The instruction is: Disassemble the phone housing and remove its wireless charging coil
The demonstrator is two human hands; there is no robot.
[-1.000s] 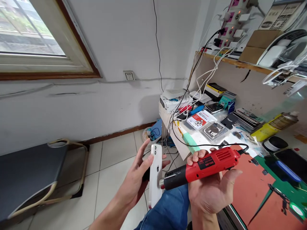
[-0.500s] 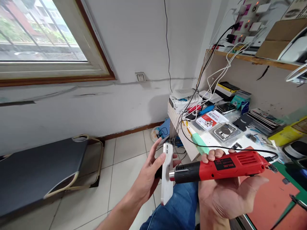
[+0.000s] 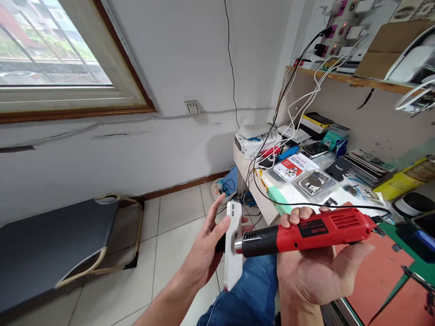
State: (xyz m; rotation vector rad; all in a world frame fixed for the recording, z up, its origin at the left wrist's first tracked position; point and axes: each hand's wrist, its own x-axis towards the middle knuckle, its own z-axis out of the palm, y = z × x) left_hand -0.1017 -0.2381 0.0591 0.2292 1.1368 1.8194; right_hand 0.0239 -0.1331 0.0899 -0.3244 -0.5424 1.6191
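A white smartphone (image 3: 234,253) stands on edge in my left hand (image 3: 207,244), its back with the cameras facing right. My thumb lies on its near side and some fingers show past its far edge. Something black, partly hidden, sits between my left palm and the phone. My right hand (image 3: 309,271) is wrapped round a red and black heat gun (image 3: 326,230). The metal nozzle (image 3: 239,246) points left at the phone's back, very close to it; I cannot tell if they touch. A black cord runs from the gun's rear end.
On the right, a cluttered white workbench (image 3: 295,197) carries phone parts, boxes and cables. Nearer me lies an orange-red mat (image 3: 370,290). Above hangs a shelf (image 3: 360,81) with power strips and wires. A grey folding cot (image 3: 61,244) stands on the tiled floor at left.
The view has shifted slightly, so the surroundings and both hands sit a little further left. My grip on the smartphone and the heat gun looks the same.
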